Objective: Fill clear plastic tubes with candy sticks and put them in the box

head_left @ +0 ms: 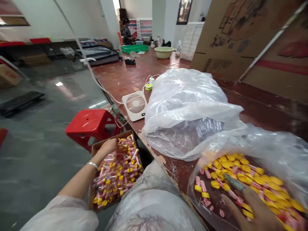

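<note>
My left hand point(110, 146), with a bangle on its wrist, reaches into the far left of a cardboard box point(90, 192). The box is full of small clear tubes point(117, 175) with yellow caps and pink-and-white contents. My left fingertips are hidden, so I cannot tell what they hold. My right hand point(256, 210) is at the lower right, fingers apart, over a heap of yellow caps point(258, 179) and pink-patterned pieces point(208, 173) in a clear plastic bag point(192, 183). A grey-green wrap point(234, 183) covers one of its fingers.
Clear plastic bags point(185, 88) lie across the red-brown table point(113, 75). A small white fan point(135, 105) stands near its edge, beside a red stool point(88, 123). Large cardboard point(223, 64) rises at right. Beyond are a basin point(163, 53), a green tray point(134, 48) and a seated person point(127, 33).
</note>
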A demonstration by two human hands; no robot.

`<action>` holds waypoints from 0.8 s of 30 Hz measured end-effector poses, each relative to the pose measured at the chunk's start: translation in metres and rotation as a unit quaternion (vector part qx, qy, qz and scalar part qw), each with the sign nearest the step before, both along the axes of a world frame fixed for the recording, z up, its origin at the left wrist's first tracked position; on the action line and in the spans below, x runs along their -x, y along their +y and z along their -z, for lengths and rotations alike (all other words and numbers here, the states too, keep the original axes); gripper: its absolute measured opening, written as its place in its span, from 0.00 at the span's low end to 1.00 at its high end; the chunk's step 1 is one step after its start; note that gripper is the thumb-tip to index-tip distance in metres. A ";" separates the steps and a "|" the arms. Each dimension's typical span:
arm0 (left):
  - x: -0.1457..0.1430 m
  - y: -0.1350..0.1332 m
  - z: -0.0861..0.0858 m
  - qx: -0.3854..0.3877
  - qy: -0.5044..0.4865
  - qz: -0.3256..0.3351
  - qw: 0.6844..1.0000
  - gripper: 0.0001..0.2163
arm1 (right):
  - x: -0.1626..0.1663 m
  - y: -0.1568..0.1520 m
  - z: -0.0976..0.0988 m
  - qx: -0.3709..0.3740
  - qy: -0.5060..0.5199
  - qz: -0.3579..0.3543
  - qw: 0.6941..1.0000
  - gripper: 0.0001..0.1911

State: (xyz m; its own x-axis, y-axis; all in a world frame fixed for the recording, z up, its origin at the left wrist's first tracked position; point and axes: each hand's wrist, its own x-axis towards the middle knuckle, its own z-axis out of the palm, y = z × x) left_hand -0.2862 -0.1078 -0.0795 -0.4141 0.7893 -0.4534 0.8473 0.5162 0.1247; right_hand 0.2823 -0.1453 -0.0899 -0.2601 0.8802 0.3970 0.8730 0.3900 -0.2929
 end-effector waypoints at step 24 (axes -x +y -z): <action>-0.298 0.181 -0.050 -0.291 -0.022 0.404 0.867 0.15 | 0.019 -0.003 -0.046 0.003 -0.064 0.110 0.992 0.25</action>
